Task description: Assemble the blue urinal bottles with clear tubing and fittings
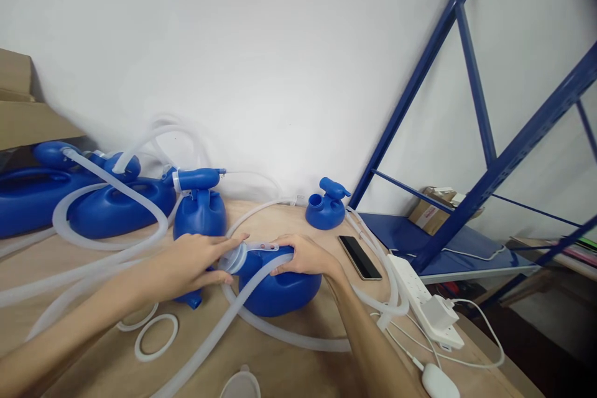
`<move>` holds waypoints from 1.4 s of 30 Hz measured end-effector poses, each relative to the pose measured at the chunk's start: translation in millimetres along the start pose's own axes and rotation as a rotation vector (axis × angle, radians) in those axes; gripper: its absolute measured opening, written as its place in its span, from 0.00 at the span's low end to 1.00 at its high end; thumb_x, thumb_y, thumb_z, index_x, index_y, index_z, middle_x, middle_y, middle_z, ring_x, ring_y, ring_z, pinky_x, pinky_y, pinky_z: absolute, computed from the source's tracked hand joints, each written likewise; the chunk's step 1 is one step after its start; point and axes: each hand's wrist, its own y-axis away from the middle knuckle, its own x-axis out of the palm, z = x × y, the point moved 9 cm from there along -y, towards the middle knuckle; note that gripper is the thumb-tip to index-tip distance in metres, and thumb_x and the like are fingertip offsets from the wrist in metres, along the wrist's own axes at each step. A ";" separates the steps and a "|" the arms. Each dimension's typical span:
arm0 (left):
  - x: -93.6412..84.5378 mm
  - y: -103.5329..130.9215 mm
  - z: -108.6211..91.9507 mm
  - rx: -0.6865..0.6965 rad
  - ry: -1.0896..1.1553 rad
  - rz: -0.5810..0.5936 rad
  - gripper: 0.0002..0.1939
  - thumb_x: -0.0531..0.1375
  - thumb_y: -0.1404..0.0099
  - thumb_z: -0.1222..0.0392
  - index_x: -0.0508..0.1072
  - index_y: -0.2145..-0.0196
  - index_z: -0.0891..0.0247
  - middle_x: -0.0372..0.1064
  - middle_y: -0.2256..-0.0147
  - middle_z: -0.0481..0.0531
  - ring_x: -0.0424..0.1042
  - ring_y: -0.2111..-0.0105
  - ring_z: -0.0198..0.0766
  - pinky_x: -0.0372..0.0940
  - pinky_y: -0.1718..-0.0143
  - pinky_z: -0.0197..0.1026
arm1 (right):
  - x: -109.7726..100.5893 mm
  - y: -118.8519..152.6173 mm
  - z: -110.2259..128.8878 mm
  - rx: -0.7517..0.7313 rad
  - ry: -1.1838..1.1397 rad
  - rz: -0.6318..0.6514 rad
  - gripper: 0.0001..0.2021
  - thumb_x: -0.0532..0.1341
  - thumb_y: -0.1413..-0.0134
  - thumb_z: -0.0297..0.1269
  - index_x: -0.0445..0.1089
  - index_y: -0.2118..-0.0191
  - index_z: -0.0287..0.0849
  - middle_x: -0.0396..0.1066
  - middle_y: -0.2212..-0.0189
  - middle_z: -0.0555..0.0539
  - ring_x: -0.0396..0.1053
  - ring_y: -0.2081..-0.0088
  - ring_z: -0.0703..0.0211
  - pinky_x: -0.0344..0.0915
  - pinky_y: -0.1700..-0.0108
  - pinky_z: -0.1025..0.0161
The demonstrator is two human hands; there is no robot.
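A blue plastic urinal bottle (282,292) lies on the table in front of me. My left hand (205,261) has thumb and fingers around a translucent white cap (233,259) at the bottle's mouth. A flat white strap (262,247) runs from the cap toward the handle. My right hand (303,255) grips the bottle by its handle, whose far side the fingers hide. A translucent white hose (242,298) crosses in front of the bottle. Below my left hand, part of a blue spout (192,298) shows.
More blue bottles (124,208) with hoses stand at left; a small one (325,211) stands at back right. White rings (156,337) and a white cap (241,384) lie in front. A phone (359,257), power strip (424,301) and blue rack (405,249) are at right.
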 end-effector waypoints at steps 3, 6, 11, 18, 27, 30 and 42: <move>9.3 -2.0 -7.4 0.034 -0.113 -0.007 0.36 0.48 0.24 0.35 0.58 0.28 0.58 0.72 0.40 0.64 0.80 0.63 0.50 0.70 0.62 0.46 | 0.3 0.6 1.6 0.004 0.028 -0.002 0.30 0.76 0.54 0.54 0.79 0.44 0.51 0.81 0.51 0.47 0.77 0.50 0.47 0.68 0.43 0.55; 16.6 -8.1 -14.9 0.120 -0.242 0.001 0.36 0.48 0.24 0.35 0.60 0.29 0.60 0.71 0.40 0.67 0.80 0.63 0.50 0.71 0.64 0.46 | 1.1 1.2 3.9 -0.002 0.031 0.013 0.31 0.76 0.53 0.53 0.78 0.42 0.52 0.81 0.52 0.47 0.77 0.51 0.47 0.68 0.43 0.56; 16.5 -14.1 -27.6 0.302 -0.393 -0.077 0.44 0.59 0.30 0.36 0.49 0.25 0.54 0.58 0.31 0.71 0.78 0.52 0.57 0.69 0.71 0.44 | 1.1 1.8 5.6 -0.037 0.049 -0.002 0.30 0.76 0.52 0.51 0.77 0.42 0.54 0.81 0.54 0.47 0.77 0.54 0.49 0.68 0.45 0.56; 29.1 -13.0 -24.7 0.265 -0.460 -0.036 0.39 0.52 0.25 0.39 0.46 0.24 0.55 0.61 0.33 0.72 0.79 0.62 0.53 0.69 0.72 0.45 | 4.4 4.2 8.9 -0.070 0.057 0.022 0.28 0.75 0.49 0.52 0.78 0.43 0.53 0.79 0.58 0.48 0.76 0.56 0.52 0.68 0.50 0.59; 35.2 -11.7 -17.0 0.147 -0.240 -0.137 0.36 0.42 0.21 0.42 0.31 0.24 0.52 0.69 0.45 0.64 0.78 0.66 0.47 0.68 0.72 0.41 | 6.4 11.1 13.0 -0.024 0.166 0.039 0.29 0.73 0.45 0.52 0.74 0.39 0.53 0.78 0.57 0.47 0.75 0.54 0.50 0.66 0.50 0.59; 36.8 -8.0 -18.0 0.088 -0.143 -0.183 0.40 0.44 0.21 0.44 0.20 0.25 0.51 0.68 0.43 0.64 0.77 0.70 0.43 0.70 0.71 0.42 | 6.4 9.8 15.2 -0.037 0.189 0.052 0.28 0.72 0.44 0.53 0.75 0.39 0.51 0.78 0.57 0.46 0.75 0.55 0.50 0.66 0.51 0.59; 37.2 -4.2 -20.9 -0.041 0.175 -0.328 0.35 0.51 0.22 0.50 0.39 0.25 0.43 0.64 0.37 0.61 0.80 0.52 0.50 0.75 0.53 0.48 | 8.3 9.4 9.7 -0.024 0.221 0.093 0.29 0.71 0.43 0.54 0.73 0.37 0.56 0.77 0.56 0.47 0.74 0.53 0.50 0.65 0.49 0.58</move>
